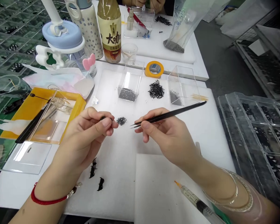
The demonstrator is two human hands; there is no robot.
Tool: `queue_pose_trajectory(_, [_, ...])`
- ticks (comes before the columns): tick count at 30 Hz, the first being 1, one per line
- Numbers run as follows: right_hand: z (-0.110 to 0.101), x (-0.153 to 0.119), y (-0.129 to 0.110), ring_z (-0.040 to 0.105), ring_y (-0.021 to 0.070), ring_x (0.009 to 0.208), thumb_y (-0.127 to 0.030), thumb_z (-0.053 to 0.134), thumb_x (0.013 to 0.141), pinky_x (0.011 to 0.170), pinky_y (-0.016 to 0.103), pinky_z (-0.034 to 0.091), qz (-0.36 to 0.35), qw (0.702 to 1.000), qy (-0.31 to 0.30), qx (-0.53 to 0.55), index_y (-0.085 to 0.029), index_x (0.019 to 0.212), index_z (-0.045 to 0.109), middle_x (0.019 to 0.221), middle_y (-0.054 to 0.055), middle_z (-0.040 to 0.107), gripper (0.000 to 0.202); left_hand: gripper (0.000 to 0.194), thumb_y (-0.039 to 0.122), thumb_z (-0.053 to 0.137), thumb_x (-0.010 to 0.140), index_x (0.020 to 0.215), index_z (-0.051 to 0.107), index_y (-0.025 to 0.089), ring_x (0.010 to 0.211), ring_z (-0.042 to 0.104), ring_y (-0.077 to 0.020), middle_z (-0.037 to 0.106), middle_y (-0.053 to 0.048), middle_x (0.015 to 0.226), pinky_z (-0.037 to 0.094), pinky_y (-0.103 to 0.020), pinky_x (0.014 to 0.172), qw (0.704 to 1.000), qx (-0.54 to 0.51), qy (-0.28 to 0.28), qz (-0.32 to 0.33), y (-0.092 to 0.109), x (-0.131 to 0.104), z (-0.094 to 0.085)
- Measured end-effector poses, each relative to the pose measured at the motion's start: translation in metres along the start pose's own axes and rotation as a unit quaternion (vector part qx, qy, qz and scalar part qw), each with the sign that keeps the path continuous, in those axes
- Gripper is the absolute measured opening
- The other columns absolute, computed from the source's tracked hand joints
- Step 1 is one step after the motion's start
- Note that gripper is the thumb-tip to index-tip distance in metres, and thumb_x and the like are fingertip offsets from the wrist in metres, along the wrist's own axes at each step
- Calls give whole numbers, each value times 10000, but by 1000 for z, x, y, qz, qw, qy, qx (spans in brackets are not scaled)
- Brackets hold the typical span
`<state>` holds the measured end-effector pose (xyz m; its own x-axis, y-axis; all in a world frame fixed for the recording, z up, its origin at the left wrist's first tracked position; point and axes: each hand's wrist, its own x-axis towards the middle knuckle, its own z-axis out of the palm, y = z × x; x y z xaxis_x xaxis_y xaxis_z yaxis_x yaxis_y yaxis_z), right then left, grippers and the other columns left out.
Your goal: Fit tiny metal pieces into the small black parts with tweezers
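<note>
Between thumb and fingers, my left hand (91,130) pinches a small black part (103,118), mostly hidden by the fingertips. My right hand (165,133) grips black tweezers (175,114), whose thin tips point left and look slightly apart with nothing visible between them. A small heap of tiny dark metallic pieces (121,120) lies on the white work surface between my hands. Below my left hand rest a few small black clip-like parts (100,184). Farther back is a pile of short black curved pieces (156,89).
Clear boxes (128,93) of tiny dark bits and yellow tape (154,69) stand behind. A syringe (196,200) lies front right. At left are a yellow tray (21,116), a tumbler (63,40) and a bottle (109,31). Another person's hands (149,3) show at the top.
</note>
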<state>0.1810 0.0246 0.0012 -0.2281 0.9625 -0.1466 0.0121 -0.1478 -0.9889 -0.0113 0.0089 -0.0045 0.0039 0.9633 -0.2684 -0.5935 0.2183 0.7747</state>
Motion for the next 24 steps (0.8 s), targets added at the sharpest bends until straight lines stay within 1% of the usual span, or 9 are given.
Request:
queue_pose_trajectory(4, [3,8,-9,653,98,611,-217,627,872,754,324,596,53,990,-73,-105,-193,884,579,720,-35,644,54,121,80,769,711,702,672,151,620,635,-65,715,-4,712,521,-91,570,1000,-24,19,-9,-3,4,1])
queue_pose_trajectory(6, [7,13,-14,660,122,620,-180,597,872,758,352,592,68,979,-100,-164,-200,883,580,641,-46,620,28,112,79,756,722,710,666,144,609,629,-66,712,-9,695,519,-98,567,999,-27,25,-10,-4,4,2])
queue_pose_trajectory(8, [12,19,-15,647,122,587,-167,583,865,718,350,593,51,975,-84,-197,-200,865,570,622,-52,596,35,102,82,744,734,717,665,145,602,624,-65,708,-8,684,516,-100,567,999,-30,25,-10,-4,4,1])
queue_pose_trajectory(10, [15,24,-10,610,92,534,-176,580,862,649,326,593,18,979,-41,-198,-198,856,554,723,-45,604,35,90,86,726,755,724,665,145,603,620,-62,705,-6,679,510,-96,567,999,-33,29,-12,-3,4,1])
queue_pose_trajectory(12, [16,28,-3,588,73,514,-194,582,865,598,302,583,5,983,-13,-185,-196,851,538,781,-41,593,46,87,82,703,778,731,662,144,607,616,-59,698,-4,675,506,-93,567,999,-35,34,-17,-3,4,1])
queue_pose_trajectory(15, [12,28,7,599,85,519,-217,600,865,562,279,552,3,984,-30,-174,-194,857,548,742,-38,592,57,108,68,675,794,726,648,147,610,614,-61,688,0,669,505,-97,566,998,-47,33,-30,-4,5,2])
queue_pose_trajectory(19, [11,26,10,596,93,510,-217,633,848,494,254,492,-14,982,-64,-179,-185,840,596,757,-11,651,49,110,60,660,804,739,635,145,611,612,-58,683,4,689,512,-106,581,997,-47,33,-42,-4,4,3])
queue_pose_trajectory(21, [13,26,10,583,89,504,-193,632,843,493,253,478,-19,979,-75,-188,-180,826,607,751,-9,660,33,102,65,651,817,751,637,142,605,605,-51,678,9,689,515,-103,595,998,-43,33,-40,-4,3,4])
queue_pose_trajectory(24, [16,27,10,573,88,524,-157,639,828,528,260,466,-32,973,-67,-221,-175,808,621,713,-23,644,32,102,71,637,833,765,644,147,615,602,-47,674,16,694,514,-96,606,998,-40,22,-37,-3,3,3])
